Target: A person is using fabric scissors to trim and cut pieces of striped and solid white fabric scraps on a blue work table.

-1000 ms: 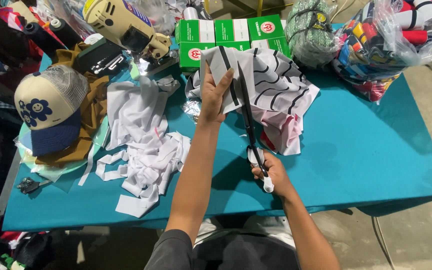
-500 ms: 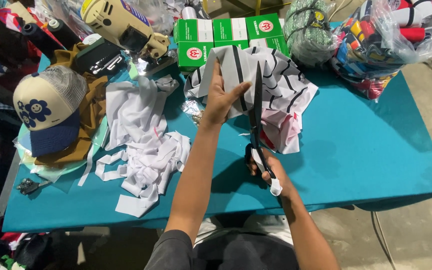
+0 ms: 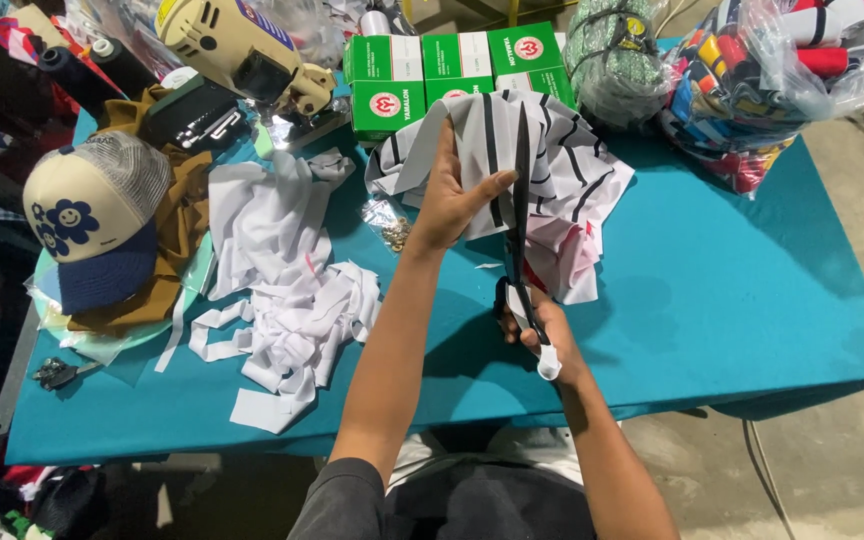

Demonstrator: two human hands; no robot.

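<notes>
Fingers pinch striped cloth, others grip scissors, above teal table.

Bright, even overhead light falls on the teal worktop, casting soft shadows of the person's arms toward the near edge and a dark pool under the striped fabric. Glare flashes off the clear plastic bag at upper right and the metal plate beside the cream machine. The left margin sinks into gloom. Focus is sharp at centre; wide-angle bending stretches the corners.
</notes>
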